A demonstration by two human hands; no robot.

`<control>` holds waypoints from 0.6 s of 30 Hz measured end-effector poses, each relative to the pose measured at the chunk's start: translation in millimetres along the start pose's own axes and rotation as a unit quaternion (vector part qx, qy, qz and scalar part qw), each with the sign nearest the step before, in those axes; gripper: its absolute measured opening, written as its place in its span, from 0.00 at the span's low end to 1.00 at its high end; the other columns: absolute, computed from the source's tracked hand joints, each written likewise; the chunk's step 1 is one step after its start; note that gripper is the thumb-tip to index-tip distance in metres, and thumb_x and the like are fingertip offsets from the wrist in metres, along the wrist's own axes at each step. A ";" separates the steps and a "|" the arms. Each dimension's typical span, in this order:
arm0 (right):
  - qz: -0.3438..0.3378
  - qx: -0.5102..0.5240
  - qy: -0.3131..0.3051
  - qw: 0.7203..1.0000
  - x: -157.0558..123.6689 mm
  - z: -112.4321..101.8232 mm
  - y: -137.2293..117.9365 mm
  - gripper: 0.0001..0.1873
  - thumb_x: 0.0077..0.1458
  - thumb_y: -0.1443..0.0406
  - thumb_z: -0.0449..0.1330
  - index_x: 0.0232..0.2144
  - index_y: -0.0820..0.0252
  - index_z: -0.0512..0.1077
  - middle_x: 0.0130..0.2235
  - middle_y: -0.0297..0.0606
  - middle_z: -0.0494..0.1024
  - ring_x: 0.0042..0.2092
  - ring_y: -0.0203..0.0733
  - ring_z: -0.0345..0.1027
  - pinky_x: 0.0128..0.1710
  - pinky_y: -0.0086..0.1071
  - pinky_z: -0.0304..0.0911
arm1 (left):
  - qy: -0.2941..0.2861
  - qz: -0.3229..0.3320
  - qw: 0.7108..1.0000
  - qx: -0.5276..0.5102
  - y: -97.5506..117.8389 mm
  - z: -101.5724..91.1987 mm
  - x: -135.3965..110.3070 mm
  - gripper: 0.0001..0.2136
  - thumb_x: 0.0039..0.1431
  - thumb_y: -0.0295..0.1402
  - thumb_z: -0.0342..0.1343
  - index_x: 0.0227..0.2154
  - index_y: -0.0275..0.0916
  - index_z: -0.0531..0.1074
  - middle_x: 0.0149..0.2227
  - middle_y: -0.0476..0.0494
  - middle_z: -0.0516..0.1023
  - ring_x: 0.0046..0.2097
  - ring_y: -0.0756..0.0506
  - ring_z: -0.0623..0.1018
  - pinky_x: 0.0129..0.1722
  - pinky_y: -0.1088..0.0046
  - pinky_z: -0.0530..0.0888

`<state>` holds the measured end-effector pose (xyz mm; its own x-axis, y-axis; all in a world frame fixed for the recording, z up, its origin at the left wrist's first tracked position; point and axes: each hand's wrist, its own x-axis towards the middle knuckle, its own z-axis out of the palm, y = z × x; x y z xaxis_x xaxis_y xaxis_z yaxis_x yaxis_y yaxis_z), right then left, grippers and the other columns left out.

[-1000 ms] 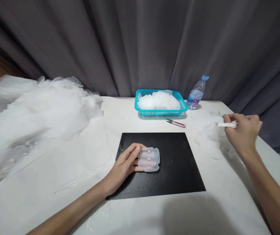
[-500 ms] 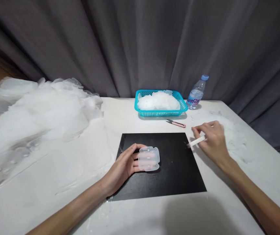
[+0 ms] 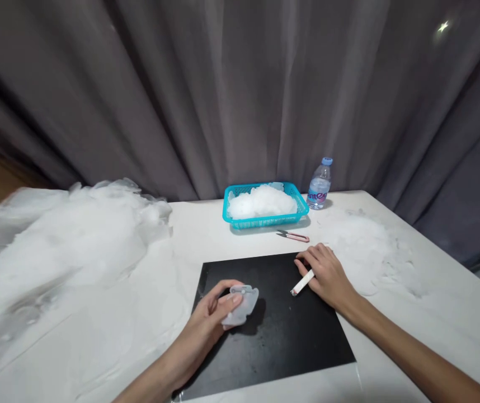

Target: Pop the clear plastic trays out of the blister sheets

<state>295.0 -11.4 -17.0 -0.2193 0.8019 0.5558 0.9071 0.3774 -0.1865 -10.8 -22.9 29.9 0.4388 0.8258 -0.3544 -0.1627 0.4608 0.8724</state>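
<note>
Pinched between thumb and fingers of my left hand (image 3: 217,313) is a small translucent plastic piece (image 3: 245,305) with notched edges. It is tilted above the black mat (image 3: 277,347). My right hand (image 3: 324,274) rests at the mat's upper right edge, its fingers closed around a slim white stick-like tool (image 3: 304,282). The tool's small tip points left and down toward the mat; its exact kind is unclear. Behind the mat lie pink-handled thread snips (image 3: 293,236), apart from both hands.
A blue basket (image 3: 265,223) filled with white translucent pieces stands at the back, with a water bottle (image 3: 319,187) beside it. A large heap of similar white pieces (image 3: 89,235) covers the table's left side. A flatter whitish spread (image 3: 361,246) lies at the right.
My right hand has moved left onto the mat's edge with the white tool. My left thumb has come over the plastic piece, now tilted. The view has shifted upward.
</note>
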 end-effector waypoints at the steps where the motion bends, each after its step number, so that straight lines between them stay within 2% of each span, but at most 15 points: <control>1: -0.004 -0.001 0.001 1.000 -0.8 0.9 -0.4 0.09 0.72 0.64 0.54 0.39 0.58 0.74 0.37 0.42 0.77 0.40 0.51 0.67 0.42 0.44 0.63 | 0.004 -0.002 1.000 -0.017 1.0 0.0 1.3 0.16 0.61 0.41 0.70 0.45 0.38 0.78 0.33 0.49 0.71 0.29 0.54 0.65 0.30 0.80 0.63; 3: -0.013 -0.001 0.005 1.000 -2.0 1.9 -1.5 0.09 0.71 0.64 0.55 0.40 0.57 0.74 0.37 0.42 0.77 0.40 0.51 0.67 0.42 0.44 0.63 | 0.000 -0.005 0.999 -0.054 2.3 0.2 3.6 0.17 0.58 0.41 0.72 0.44 0.35 0.79 0.31 0.52 0.65 0.27 0.57 0.58 0.26 0.81 0.57; 5: -0.017 0.001 0.009 1.000 -2.6 2.2 -2.3 0.08 0.71 0.64 0.54 0.40 0.56 0.74 0.37 0.42 0.77 0.40 0.52 0.67 0.41 0.44 0.63 | -0.014 -0.010 0.997 -0.071 2.3 -0.2 4.9 0.17 0.58 0.41 0.73 0.44 0.34 0.80 0.31 0.52 0.63 0.27 0.57 0.55 0.26 0.81 0.54; 10: -0.020 0.009 0.012 1.000 -3.3 4.6 -0.9 0.08 0.71 0.64 0.54 0.40 0.56 0.73 0.38 0.43 0.76 0.40 0.52 0.67 0.42 0.44 0.64 | -0.036 -0.008 0.998 -0.055 0.7 -0.7 3.9 0.16 0.62 0.40 0.70 0.45 0.34 0.80 0.31 0.51 0.64 0.28 0.55 0.55 0.27 0.78 0.55; 18: -0.010 -0.016 0.018 1.000 -6.8 9.1 3.0 0.07 0.70 0.65 0.55 0.40 0.57 0.72 0.36 0.42 0.77 0.38 0.51 0.67 0.40 0.43 0.62 | -0.044 -0.003 0.999 -0.027 3.2 6.1 0.5 0.17 0.57 0.41 0.73 0.45 0.36 0.80 0.32 0.49 0.69 0.29 0.54 0.58 0.29 0.76 0.57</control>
<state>296.0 -11.5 -28.7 -0.2256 0.7762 0.5888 0.9137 0.3782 -0.1485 -5.6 -23.0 34.5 0.5154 0.7922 -0.3267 -0.2064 0.4848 0.8499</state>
